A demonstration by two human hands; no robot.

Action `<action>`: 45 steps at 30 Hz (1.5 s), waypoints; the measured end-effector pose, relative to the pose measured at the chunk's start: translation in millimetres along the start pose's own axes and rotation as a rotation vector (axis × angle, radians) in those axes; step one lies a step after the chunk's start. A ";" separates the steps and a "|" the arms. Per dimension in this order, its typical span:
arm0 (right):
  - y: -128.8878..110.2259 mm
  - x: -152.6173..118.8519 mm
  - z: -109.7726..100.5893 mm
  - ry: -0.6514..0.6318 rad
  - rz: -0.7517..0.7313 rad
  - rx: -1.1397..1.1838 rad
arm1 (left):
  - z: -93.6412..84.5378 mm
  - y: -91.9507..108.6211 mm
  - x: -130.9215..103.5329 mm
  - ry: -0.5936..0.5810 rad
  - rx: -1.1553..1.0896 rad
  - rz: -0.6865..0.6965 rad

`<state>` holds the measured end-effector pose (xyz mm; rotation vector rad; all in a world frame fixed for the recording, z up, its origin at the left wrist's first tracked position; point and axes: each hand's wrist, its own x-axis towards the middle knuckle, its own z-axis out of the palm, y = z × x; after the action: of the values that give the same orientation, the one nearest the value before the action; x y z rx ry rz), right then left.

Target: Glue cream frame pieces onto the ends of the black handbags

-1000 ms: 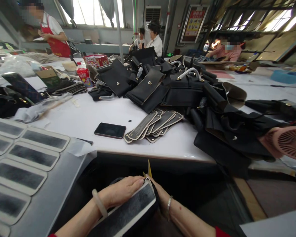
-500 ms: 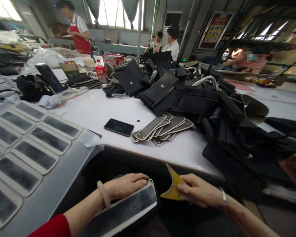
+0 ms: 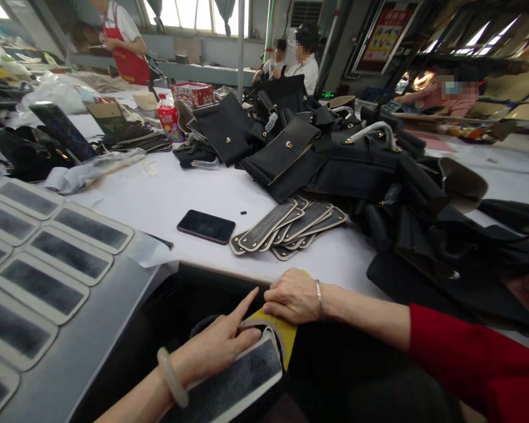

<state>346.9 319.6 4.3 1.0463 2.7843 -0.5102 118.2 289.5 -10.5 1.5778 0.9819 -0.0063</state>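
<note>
In the lower middle of the head view lies a dark rectangular panel with a pale border [image 3: 240,382]. My left hand [image 3: 218,346] rests on its upper edge, index finger stretched out and thumb apart on the panel. The other left fingers are partly hidden. My right hand [image 3: 293,296] is closed around a thin yellow scraper [image 3: 288,341] with a concave curved edge. That curved edge sits around the panel's far end, close to or touching it; I cannot tell which. A dark support under the panel is mostly hidden.
Similar panels lie in rows on a grey board [image 3: 110,317] at left. On the white table [image 3: 150,194] are a phone [image 3: 206,226], a fanned stack of riveted strips [image 3: 286,229] and a heap of black bags [image 3: 291,141]. Several people work behind.
My right hand has moved left and brought the yellow scraper onto the panel's far end. My left index finger is now stretched out. The view has shifted slightly.
</note>
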 end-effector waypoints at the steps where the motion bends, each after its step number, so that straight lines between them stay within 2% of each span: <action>1: -0.2 1.4 1.0 0.016 -0.016 -0.022 | -0.5 1.7 -0.6 0.008 0.030 0.004; 7: -2.1 7.1 4.5 0.062 -0.072 -0.112 | -3.0 12.0 -1.1 -0.008 0.076 0.118; 15: -6.3 6.7 8.1 0.049 -0.063 -0.162 | -4.2 13.5 -4.0 -0.016 0.102 0.175; 29: -21.5 -3.6 9.4 0.007 0.056 -0.134 | -3.2 15.3 -5.2 -0.047 0.197 0.147; 39: -48.6 -15.2 23.0 0.009 0.267 -0.051 | 0.6 7.9 -4.9 -0.051 0.213 0.205; 42: -61.3 -18.6 26.0 0.026 0.356 -0.039 | 0.3 7.3 -6.6 -0.051 0.167 0.246; 45: -73.2 -21.0 29.1 0.047 0.427 -0.034 | -3.9 9.7 -6.5 -0.103 0.082 0.268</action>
<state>314.4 244.8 1.6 1.6032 2.4836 -0.3830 117.6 289.7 1.9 1.7565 0.6930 0.0585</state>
